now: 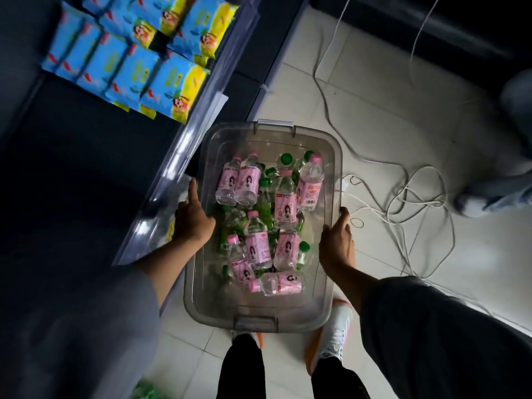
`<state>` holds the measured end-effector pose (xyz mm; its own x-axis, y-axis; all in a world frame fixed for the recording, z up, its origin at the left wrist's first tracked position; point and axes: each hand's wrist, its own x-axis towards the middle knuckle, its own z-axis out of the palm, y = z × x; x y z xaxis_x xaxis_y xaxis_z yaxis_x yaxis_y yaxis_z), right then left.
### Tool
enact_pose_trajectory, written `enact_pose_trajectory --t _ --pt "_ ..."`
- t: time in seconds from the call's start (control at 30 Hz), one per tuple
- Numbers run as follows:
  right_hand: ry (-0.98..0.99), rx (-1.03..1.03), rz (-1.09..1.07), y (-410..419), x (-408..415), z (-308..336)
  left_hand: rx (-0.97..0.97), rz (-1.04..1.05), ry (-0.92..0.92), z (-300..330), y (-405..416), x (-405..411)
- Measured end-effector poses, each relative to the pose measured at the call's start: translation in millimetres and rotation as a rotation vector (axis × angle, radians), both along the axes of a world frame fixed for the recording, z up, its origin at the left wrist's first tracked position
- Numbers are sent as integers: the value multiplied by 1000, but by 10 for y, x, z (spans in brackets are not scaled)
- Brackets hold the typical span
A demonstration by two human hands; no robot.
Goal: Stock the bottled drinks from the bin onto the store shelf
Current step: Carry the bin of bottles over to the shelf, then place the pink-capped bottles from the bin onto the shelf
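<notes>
A clear plastic bin point(331, 156) sits in front of me above the tiled floor, filled with several small bottles. Some have pink labels and pink caps point(285, 210), others are green with green caps point(266, 205). My left hand point(193, 217) grips the bin's left rim and my right hand point(336, 240) grips its right rim. The dark store shelf point(86, 168) lies to the left, its clear front rail point(172, 174) beside the bin.
Blue and yellow snack packs point(129, 61) fill the shelf's far part. White cables point(403, 197) trail over the floor to the right. Another person's shoe point(472, 201) stands at the right edge. My own feet point(334, 332) are under the bin's near end.
</notes>
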<state>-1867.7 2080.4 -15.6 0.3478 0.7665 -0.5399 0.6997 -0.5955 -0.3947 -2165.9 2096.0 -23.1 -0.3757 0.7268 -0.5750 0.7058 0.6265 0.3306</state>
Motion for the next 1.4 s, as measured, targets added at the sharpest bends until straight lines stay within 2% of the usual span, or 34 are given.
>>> enact_pose_trajectory --t 0.1,0.23,0.4,0.57,0.73,0.9,1.03,1.1,1.23,1.33,1.4 --pt "-27 -16 23 47 -17 42 -23 -13 51 139 19 76" --pt "-80 -45 110 104 -2 119 237 -201 200 308 -132 247" --pt "-126 -9 216 -48 11 291 283 -327 181 400 -477 541" --pt "-162 152 438 -390 -73 436 388 -439 154 454 -717 758" --pt "-179 208 515 -738 -110 310 449 -479 77 310 -845 975" --pt "-211 331 549 -921 -408 21 505 -577 137 48 -1172 798" --pt "-247 431 572 -745 -630 -256 567 -518 199 -309 -975 680" --pt "-257 479 519 -633 -658 -373 594 -473 158 -464 -869 710" --pt "-255 567 499 -371 -707 -498 711 -552 221 -612 -643 769" --pt "-293 609 523 -264 -715 -653 715 -542 321 -805 -525 826" --pt "-301 582 524 -233 -714 -731 701 -527 317 -870 -495 846"
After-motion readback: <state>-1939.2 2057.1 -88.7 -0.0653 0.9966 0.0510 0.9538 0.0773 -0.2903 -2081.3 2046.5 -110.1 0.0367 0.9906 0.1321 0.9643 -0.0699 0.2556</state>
